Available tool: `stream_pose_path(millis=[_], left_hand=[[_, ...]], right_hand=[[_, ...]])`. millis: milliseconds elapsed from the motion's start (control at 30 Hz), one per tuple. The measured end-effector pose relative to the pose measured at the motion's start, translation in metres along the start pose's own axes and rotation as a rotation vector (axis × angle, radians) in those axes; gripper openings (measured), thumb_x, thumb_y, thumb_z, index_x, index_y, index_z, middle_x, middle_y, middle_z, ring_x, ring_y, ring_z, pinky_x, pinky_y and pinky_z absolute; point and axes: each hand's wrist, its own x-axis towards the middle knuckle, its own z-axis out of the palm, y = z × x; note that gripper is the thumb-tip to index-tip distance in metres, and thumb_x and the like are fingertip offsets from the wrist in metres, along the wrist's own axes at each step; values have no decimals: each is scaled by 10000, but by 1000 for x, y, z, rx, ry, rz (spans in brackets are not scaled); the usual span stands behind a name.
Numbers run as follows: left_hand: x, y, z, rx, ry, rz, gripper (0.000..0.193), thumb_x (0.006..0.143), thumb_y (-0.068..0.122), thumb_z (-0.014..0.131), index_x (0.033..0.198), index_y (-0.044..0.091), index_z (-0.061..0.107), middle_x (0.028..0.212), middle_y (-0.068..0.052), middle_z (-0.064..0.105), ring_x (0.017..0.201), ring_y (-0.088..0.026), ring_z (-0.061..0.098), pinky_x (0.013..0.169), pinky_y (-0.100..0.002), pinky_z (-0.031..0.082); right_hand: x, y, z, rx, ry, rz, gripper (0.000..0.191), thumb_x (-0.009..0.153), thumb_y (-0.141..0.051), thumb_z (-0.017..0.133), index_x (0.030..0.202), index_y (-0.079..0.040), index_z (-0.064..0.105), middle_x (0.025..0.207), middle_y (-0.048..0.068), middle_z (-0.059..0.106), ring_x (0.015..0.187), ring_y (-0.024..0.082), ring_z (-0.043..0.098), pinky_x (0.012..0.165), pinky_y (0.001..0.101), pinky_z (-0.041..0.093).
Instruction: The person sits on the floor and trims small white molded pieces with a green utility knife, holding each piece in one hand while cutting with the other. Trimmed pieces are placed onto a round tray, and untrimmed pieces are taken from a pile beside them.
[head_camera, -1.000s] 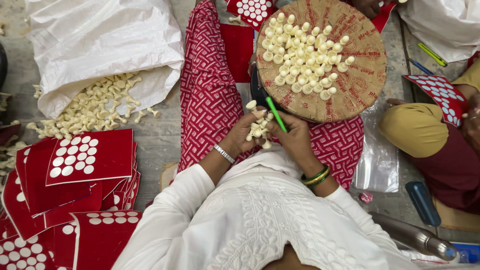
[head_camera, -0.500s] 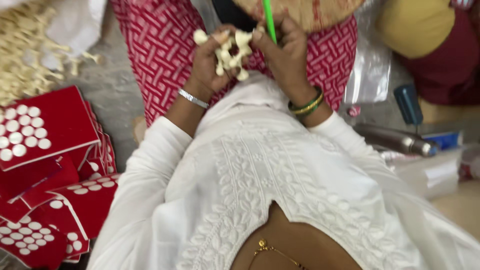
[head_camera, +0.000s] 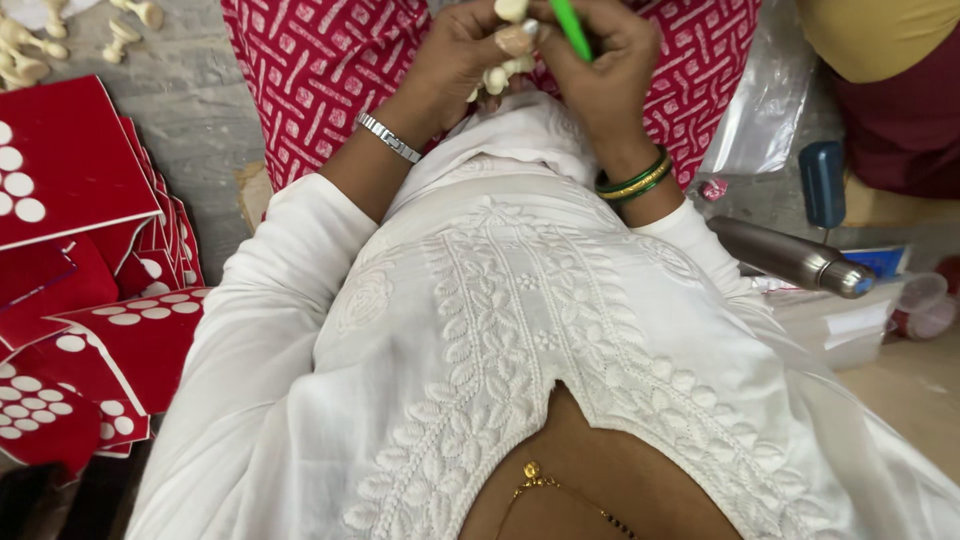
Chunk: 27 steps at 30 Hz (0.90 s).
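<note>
Head camera is looking steeply down the front of a person in a white embroidered top who is sitting on the floor (head_camera: 200, 110), knees covered in red cloth with a white pattern (head_camera: 310, 70). Both hands are meeting at the top edge of the picture, just above the lap. The left hand (head_camera: 465, 50), with a silver bracelet at the wrist, is curling its fingers closed around a small cluster of cream-coloured pieces (head_camera: 497, 78); one more cream piece is sitting pinched at its fingertips. The right hand (head_camera: 600, 60), wearing green and gold bangles, is gripping a thin green stick (head_camera: 570, 25) between thumb and fingers, the stick slanting up and out of the picture. The two hands are touching each other over the cream pieces.

On the floor to the person's left, a heap of red cards with white round dots (head_camera: 70, 300) is lying fanned and overlapping. A few loose cream pieces (head_camera: 30, 45) are resting in the top left corner. To the person's right, a steel flask (head_camera: 790, 258) is lying on its side near a clear plastic bag (head_camera: 765, 100). Part of another seated person in yellow and maroon clothing (head_camera: 890, 70) is showing at the top right.
</note>
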Motion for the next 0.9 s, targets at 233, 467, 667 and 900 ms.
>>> stream_pose_path(millis=[233,467,667,900], left_hand=[[2,-16,3,476,-69,147,167,997,137,861,1077,26,765,854,12,678,673,-37,593,548,-203,463],[-8,11,2,317,-36,134,308,984,170,798,1257,52,717,916,16,724,688,-32,634,545,-179,488],[8,38,-2,260,-104,133,265,1076,235,734,1248,35,713,941,-23,737,717,-49,631,586,-184,501],[21,41,-9,291,24,71,265,1001,326,727,1086,77,697,822,-18,733,568,-32,614,443,-161,459]], right_hand=[[11,-12,-19,132,-256,235,110,1015,-48,842,1029,26,762,927,60,772,790,95,712,720,233,571],[20,-34,-17,394,-139,319,78,1039,-30,787,1010,24,740,868,54,730,680,75,603,565,207,403],[26,-23,-13,415,-42,265,160,1050,-100,785,930,-34,703,744,-24,614,562,42,469,501,221,320],[38,-4,-14,227,-26,116,185,1106,-133,737,974,-4,726,819,-10,681,638,50,529,547,226,380]])
